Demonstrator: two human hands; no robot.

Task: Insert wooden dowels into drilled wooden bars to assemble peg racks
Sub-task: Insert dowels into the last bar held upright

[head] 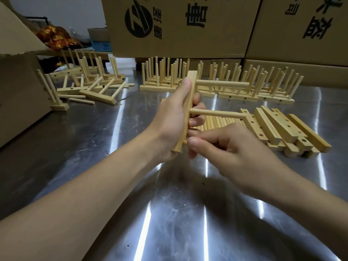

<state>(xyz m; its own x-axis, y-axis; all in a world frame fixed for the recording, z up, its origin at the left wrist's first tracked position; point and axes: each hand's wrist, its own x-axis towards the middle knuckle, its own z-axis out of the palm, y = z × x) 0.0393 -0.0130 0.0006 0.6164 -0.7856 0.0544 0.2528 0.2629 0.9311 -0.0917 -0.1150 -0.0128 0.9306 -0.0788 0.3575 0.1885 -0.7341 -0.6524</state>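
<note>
**Third dowel presented at the lowest hole of a hand-held bar**

The pale, square-section drilled wooden bar (190,95) is held near-upright above the polished steel table (169,204). It is clamped in the left hand (169,121), thumb along the near edge and fingers curled behind, so that the hole face is turned toward the right hand (231,147). The pale round upper dowel (222,84) and middle dowel (216,113) are seated and project rightward. The third dowel (185,142), mostly hidden, is pinched between the right thumb and curled fingers, tip at the lowest hole; seating depth cannot be determined. The loose dowels (220,122) and spare drilled bars (273,129) lie just beyond, presumably for short reach. The finished racks (244,85) stand behind.
</note>
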